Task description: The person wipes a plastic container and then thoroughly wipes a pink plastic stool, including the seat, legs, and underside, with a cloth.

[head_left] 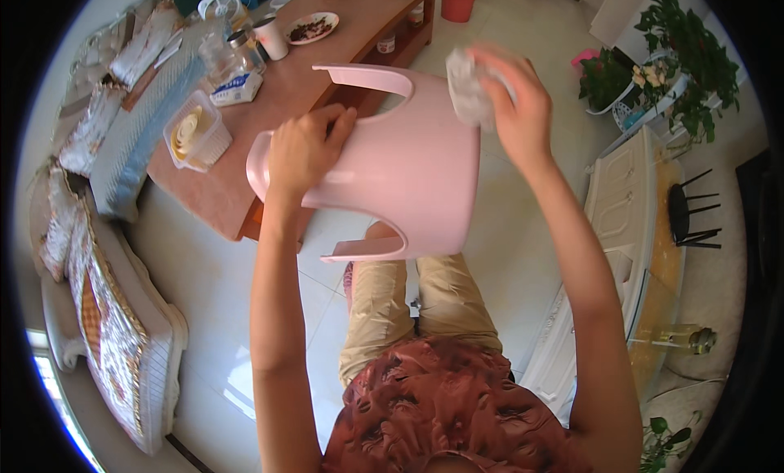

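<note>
You are standing over a tiled floor [212, 285], with a sofa [106, 310] lying along your left and a long wooden table [269, 97] running ahead of you. A white cabinet [621, 220] is sitting to your right, with potted plants [686, 48] beyond it.

You are holding a pink stool [408, 167] in the air in front of you, above your knees and beside the near end of the table (it is tipped on its side, with its cut-out legs pointing left). Your left hand [306, 150] is gripping the stool at its left edge, fingers curled shut over the rim. Your right hand [514, 97] is pressing a crumpled grey cloth [467, 87] against the upper right corner of the stool, fingers closed around the cloth.

On the table, a clear tub [196, 134] is sitting near the left edge, a small white box [237, 87] is lying just beyond it, and a plate [310, 28] is resting farther back beside a white cup [272, 38].
</note>
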### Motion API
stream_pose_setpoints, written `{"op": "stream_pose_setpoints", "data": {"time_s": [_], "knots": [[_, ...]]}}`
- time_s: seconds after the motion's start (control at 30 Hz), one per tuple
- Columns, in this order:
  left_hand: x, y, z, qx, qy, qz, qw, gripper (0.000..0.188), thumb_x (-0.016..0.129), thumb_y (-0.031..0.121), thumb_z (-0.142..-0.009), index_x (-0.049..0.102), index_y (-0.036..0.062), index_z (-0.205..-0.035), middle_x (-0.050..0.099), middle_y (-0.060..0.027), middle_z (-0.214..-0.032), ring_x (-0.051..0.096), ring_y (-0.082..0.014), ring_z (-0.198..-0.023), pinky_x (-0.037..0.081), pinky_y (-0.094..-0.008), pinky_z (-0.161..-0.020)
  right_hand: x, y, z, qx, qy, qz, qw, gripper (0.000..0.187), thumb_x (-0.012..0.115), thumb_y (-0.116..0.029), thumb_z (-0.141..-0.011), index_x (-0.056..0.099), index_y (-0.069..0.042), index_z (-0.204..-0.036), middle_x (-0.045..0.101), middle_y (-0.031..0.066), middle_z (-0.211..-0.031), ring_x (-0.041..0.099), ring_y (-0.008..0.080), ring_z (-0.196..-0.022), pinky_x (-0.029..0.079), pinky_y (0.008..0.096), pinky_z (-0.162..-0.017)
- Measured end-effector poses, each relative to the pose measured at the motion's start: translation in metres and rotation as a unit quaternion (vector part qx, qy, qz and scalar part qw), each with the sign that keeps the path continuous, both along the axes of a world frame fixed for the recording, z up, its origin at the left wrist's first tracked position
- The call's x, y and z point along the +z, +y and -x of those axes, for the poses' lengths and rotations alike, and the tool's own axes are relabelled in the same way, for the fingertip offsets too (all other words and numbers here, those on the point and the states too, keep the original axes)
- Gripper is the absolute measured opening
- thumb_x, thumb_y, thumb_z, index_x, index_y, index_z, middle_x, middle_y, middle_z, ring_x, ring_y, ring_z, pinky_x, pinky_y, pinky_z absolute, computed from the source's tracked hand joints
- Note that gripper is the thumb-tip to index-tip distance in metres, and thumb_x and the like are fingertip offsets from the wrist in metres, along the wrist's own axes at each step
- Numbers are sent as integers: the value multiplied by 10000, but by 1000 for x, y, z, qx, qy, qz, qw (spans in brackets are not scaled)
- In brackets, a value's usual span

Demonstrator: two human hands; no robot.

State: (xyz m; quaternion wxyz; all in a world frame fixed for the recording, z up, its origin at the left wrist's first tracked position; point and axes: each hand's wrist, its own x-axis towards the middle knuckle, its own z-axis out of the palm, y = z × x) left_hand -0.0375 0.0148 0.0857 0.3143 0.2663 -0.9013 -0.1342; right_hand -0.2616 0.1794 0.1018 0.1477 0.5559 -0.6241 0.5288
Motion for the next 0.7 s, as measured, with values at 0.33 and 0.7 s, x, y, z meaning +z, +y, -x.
{"op": "stream_pose_setpoints", "data": {"time_s": [0.33,0.7], "knots": [[6,9,4,46,-68,2,997,336,546,384,-953,709,94,-906,675,-176,-784,645,-376,-743,492,-456,-662,-28,-15,-9,127,-263,-152,944,349,601,-36,-893,651,-48,-1239,666,70,-1188,627,203,-1056,529,326,-877],[-7,-21,3,57,-20,-6,998,323,552,396,-930,741,136,-912,688,-175,-776,655,-389,-753,513,-487,-699,-134,84,-101,333,233,-174,897,267,704,-54,-771,731,-138,-1023,647,37,-1148,601,211,-1056,516,350,-931]]}}
